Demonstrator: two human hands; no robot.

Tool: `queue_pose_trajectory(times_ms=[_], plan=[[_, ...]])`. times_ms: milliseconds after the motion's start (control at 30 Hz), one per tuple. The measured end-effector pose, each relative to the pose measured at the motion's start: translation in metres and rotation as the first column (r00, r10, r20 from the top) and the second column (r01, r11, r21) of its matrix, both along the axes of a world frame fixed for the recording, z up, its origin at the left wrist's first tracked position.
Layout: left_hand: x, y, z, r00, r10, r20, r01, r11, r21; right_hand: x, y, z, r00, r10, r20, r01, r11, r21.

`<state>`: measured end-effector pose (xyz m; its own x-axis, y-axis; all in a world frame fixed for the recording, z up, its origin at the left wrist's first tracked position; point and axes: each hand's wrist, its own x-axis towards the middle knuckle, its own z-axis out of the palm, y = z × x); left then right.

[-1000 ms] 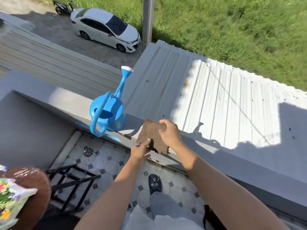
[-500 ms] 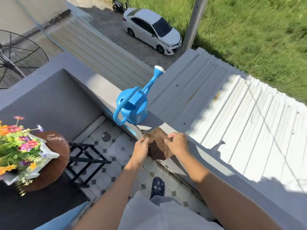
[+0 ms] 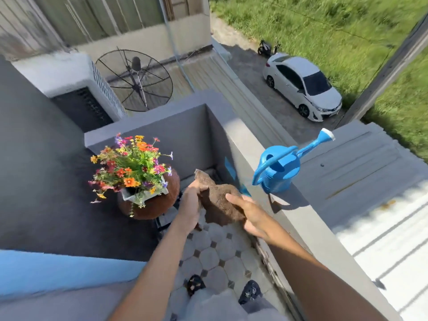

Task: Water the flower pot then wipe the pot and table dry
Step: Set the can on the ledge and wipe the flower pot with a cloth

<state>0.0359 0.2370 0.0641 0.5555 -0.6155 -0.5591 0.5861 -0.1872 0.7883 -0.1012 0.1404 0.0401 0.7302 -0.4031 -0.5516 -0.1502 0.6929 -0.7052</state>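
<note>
A brown cloth (image 3: 218,202) hangs in the air between my two hands, over the tiled balcony floor. My left hand (image 3: 193,201) grips its left edge and my right hand (image 3: 249,210) holds its right end. To the left, a white flower pot (image 3: 144,195) full of coloured flowers (image 3: 130,165) stands on a small round brown table (image 3: 152,208). A blue watering can (image 3: 279,169) sits upright on the grey parapet ledge (image 3: 298,218), to the right of my hands, spout pointing right and away.
The grey parapet wall (image 3: 183,133) closes the balcony's far corner. A dark grey wall (image 3: 39,181) runs along the left. Octagon floor tiles (image 3: 215,256) and my two dark shoes lie below. Beyond the ledge are a metal roof, a satellite dish and a white car.
My view has swung left, bringing the flower pot and table fully into sight. Both hands have carried the cloth off the ledge, left toward the pot.
</note>
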Motion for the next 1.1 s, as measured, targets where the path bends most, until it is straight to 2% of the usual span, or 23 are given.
queue_pose_trajectory(times_ms=[67, 100, 233, 367, 500, 667, 800, 900, 1033, 1100], plan=[[0.024, 0.022, -0.007, 0.991, 0.130, 0.025, -0.132, 0.987, 0.090, 0.024, 0.013, 0.011, 0.998, 0.051, 0.025, -0.048, 0.993, -0.109], [0.035, 0.033, -0.013, 0.988, 0.146, 0.052, -0.151, 0.979, 0.134, 0.036, 0.020, 0.015, 0.998, 0.067, 0.001, -0.066, 0.983, -0.169], [0.071, 0.068, -0.032, 0.982, 0.090, 0.166, -0.143, 0.927, 0.345, 0.079, 0.044, 0.017, 0.994, 0.102, -0.031, -0.106, 0.962, -0.250], [0.102, 0.091, -0.058, 0.961, 0.127, 0.244, -0.213, 0.906, 0.366, 0.112, 0.064, 0.002, 0.994, 0.038, -0.104, -0.067, 0.954, -0.291], [0.130, 0.092, -0.075, 0.970, 0.170, 0.173, -0.223, 0.902, 0.369, 0.133, 0.076, -0.017, 0.985, -0.003, -0.174, -0.048, 0.956, -0.291], [0.144, 0.076, -0.110, 0.983, 0.179, 0.039, -0.178, 0.875, 0.450, 0.149, 0.075, -0.028, 0.975, -0.006, -0.223, -0.056, 0.961, -0.270], [0.154, 0.065, -0.135, 0.946, 0.322, -0.018, -0.276, 0.837, 0.473, 0.160, 0.059, -0.042, 0.968, 0.032, -0.248, -0.105, 0.953, -0.285], [0.164, 0.054, -0.145, 0.929, 0.368, -0.027, -0.312, 0.821, 0.479, 0.171, 0.046, -0.051, 0.954, 0.060, -0.294, -0.154, 0.939, -0.307], [0.173, 0.043, -0.154, 0.878, 0.476, -0.044, -0.408, 0.795, 0.450, 0.190, 0.027, -0.064, 0.950, 0.046, -0.308, -0.167, 0.910, -0.379], [0.177, 0.039, -0.159, 0.854, 0.518, -0.052, -0.451, 0.786, 0.423, 0.199, 0.018, -0.070, 0.958, 0.019, -0.286, -0.124, 0.928, -0.352]])
